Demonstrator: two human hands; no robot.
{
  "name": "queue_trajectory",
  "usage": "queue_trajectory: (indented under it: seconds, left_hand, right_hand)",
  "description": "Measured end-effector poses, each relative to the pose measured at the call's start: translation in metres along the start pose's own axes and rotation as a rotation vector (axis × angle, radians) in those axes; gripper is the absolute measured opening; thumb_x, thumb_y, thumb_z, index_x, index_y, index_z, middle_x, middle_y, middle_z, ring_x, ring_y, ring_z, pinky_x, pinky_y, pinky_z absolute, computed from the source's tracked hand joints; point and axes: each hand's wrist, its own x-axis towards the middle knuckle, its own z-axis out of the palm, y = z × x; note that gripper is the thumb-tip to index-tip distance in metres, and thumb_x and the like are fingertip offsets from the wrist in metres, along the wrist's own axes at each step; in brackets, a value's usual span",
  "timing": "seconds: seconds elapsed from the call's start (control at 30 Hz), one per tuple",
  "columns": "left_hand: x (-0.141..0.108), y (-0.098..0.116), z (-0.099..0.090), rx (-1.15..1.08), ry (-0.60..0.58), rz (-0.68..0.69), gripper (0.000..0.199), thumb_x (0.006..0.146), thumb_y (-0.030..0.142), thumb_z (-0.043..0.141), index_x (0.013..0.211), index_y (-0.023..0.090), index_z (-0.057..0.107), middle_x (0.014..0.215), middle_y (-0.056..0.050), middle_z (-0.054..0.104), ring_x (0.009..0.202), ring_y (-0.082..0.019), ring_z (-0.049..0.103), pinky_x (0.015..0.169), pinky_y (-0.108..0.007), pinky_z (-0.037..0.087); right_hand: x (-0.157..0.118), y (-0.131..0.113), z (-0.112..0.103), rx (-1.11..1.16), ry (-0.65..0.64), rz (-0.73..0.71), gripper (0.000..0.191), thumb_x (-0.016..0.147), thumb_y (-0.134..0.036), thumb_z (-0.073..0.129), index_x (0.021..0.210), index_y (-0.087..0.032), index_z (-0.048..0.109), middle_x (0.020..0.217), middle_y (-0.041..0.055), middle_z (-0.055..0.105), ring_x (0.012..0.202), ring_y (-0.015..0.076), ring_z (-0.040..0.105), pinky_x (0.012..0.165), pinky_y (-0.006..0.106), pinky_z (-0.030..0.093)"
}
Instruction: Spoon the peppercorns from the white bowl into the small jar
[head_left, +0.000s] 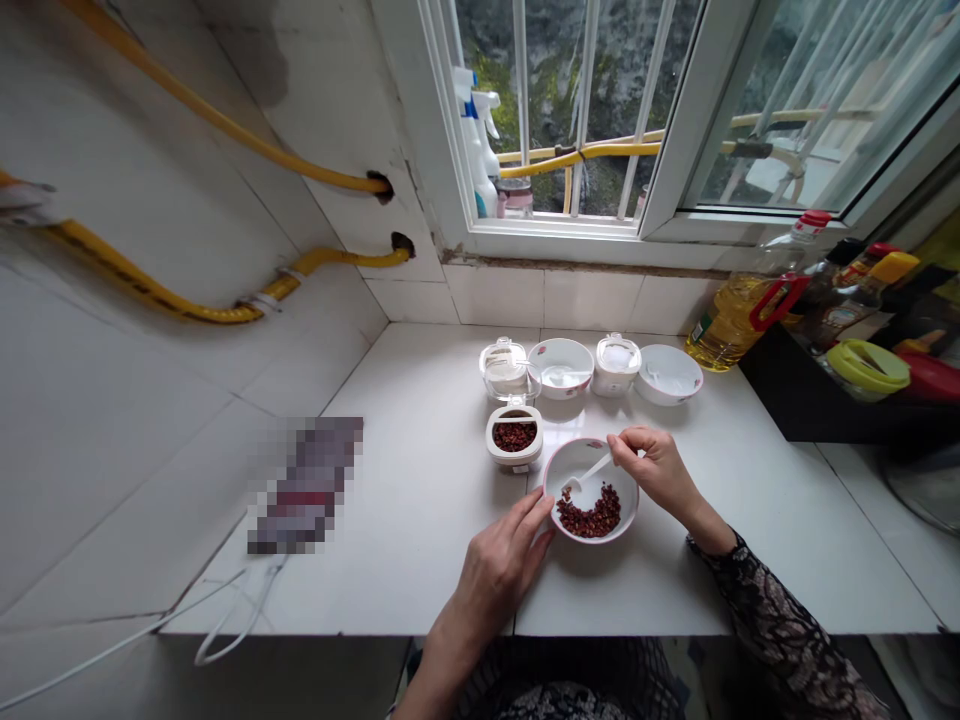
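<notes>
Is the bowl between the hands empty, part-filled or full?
Part-filled: dark red bits lie along the near side of the bowl; bare white inside shows beyond, around the spoon.

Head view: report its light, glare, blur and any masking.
Head view throughout: daylight through the window; glare on the counter just beyond the bowl; bottles at right look soft; a pixelated patch at left; spoon fairly clear.

Head-worn view, down over counter (420,480)
</notes>
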Motion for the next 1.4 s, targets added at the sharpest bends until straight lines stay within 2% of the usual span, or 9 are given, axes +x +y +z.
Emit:
queue_trajectory:
  seconds: [0.43, 0.6, 0.73, 0.87, 0.93, 1.03, 1.1, 1.23, 1.4]
  left_hand:
    - [-0.001, 0.0, 0.0, -0.001, -0.013, -0.015, 0.036, 0.1, 0.019, 0.046, 0.136, 0.016, 0.047, 0.117, -0.015, 0.069, 0.107, -0.022, 0.07, 0.086, -0.03, 0.059]
    - [-0.002, -0.001, 0.001, -0.014, -0.02, -0.015, 0.036, 0.099, 0.018, 0.048, 0.136, 0.015, 0.048, 0.121, -0.016, 0.068, 0.108, -0.022, 0.069, 0.088, -0.029, 0.059]
    - [-0.002, -0.002, 0.001, -0.016, -0.015, -0.016, 0.038, 0.099, 0.017, 0.048, 0.137, 0.016, 0.047, 0.121, -0.015, 0.068, 0.108, -0.021, 0.069, 0.088, -0.029, 0.059]
    - [-0.002, -0.002, 0.002, -0.012, -0.018, -0.015, 0.036, 0.1, 0.018, 0.046, 0.135, 0.016, 0.047, 0.12, -0.015, 0.068, 0.108, -0.021, 0.069, 0.087, -0.029, 0.059]
    - [-0.002, -0.002, 0.002, -0.014, -0.017, -0.013, 0.034, 0.1, 0.018, 0.045, 0.134, 0.015, 0.048, 0.12, -0.016, 0.068, 0.108, -0.021, 0.069, 0.087, -0.029, 0.059]
    - [-0.001, -0.001, 0.001, -0.014, -0.021, -0.017, 0.036, 0.1, 0.018, 0.045, 0.136, 0.016, 0.047, 0.12, -0.015, 0.068, 0.108, -0.022, 0.069, 0.087, -0.029, 0.059]
    - [-0.001, -0.001, 0.001, -0.011, -0.021, -0.015, 0.036, 0.1, 0.018, 0.045, 0.136, 0.015, 0.047, 0.12, -0.016, 0.068, 0.107, -0.022, 0.069, 0.086, -0.029, 0.06]
    - [-0.001, -0.001, 0.001, -0.017, -0.021, -0.02, 0.038, 0.099, 0.018, 0.046, 0.137, 0.016, 0.046, 0.121, -0.016, 0.068, 0.107, -0.022, 0.069, 0.086, -0.029, 0.06]
    - [-0.001, -0.001, 0.001, -0.013, -0.014, -0.009, 0.038, 0.099, 0.018, 0.047, 0.138, 0.016, 0.046, 0.12, -0.015, 0.068, 0.107, -0.022, 0.069, 0.086, -0.029, 0.059]
  right_hand:
    - [0.002, 0.002, 0.001, 0.109, 0.024, 0.046, 0.049, 0.089, -0.046, 0.052, 0.049, -0.018, 0.047, 0.047, -0.0025, 0.04, 0.048, 0.0097, 0.038, 0.047, 0.023, 0.031]
    - [0.012, -0.003, -0.001, 0.099, 0.079, 0.036, 0.049, 0.09, -0.047, 0.052, 0.05, -0.019, 0.047, 0.046, -0.0029, 0.041, 0.047, 0.0096, 0.038, 0.047, 0.024, 0.031]
    - [0.03, -0.02, -0.002, -0.028, 0.192, -0.133, 0.046, 0.093, -0.04, 0.051, 0.051, -0.02, 0.044, 0.049, -0.0019, 0.047, 0.051, 0.0115, 0.043, 0.062, 0.028, 0.04]
    - [0.046, -0.041, 0.007, -0.2, 0.282, -0.382, 0.044, 0.096, -0.032, 0.046, 0.053, -0.022, 0.04, 0.047, -0.0044, 0.041, 0.049, 0.0107, 0.035, 0.077, 0.033, 0.041]
    - [0.049, -0.05, 0.014, -0.307, 0.233, -0.49, 0.042, 0.096, -0.029, 0.046, 0.055, -0.022, 0.041, 0.049, -0.0045, 0.043, 0.049, 0.0106, 0.033, 0.083, 0.034, 0.04]
    - [0.049, -0.058, 0.019, -0.439, 0.135, -0.577, 0.039, 0.095, -0.028, 0.046, 0.057, -0.022, 0.044, 0.052, -0.0038, 0.049, 0.05, 0.0111, 0.035, 0.088, 0.035, 0.038]
    - [0.047, -0.058, 0.016, -0.464, 0.145, -0.6, 0.039, 0.095, -0.028, 0.046, 0.057, -0.022, 0.046, 0.052, -0.0038, 0.05, 0.05, 0.0111, 0.035, 0.088, 0.035, 0.038]
    - [0.039, -0.045, -0.002, -0.389, 0.211, -0.543, 0.041, 0.096, -0.025, 0.044, 0.055, -0.022, 0.043, 0.048, -0.0047, 0.046, 0.048, 0.0107, 0.033, 0.083, 0.034, 0.039]
    - [0.023, -0.016, -0.014, -0.355, 0.04, -0.46, 0.042, 0.094, -0.026, 0.049, 0.053, -0.021, 0.042, 0.045, -0.0056, 0.046, 0.046, 0.0101, 0.032, 0.075, 0.032, 0.039]
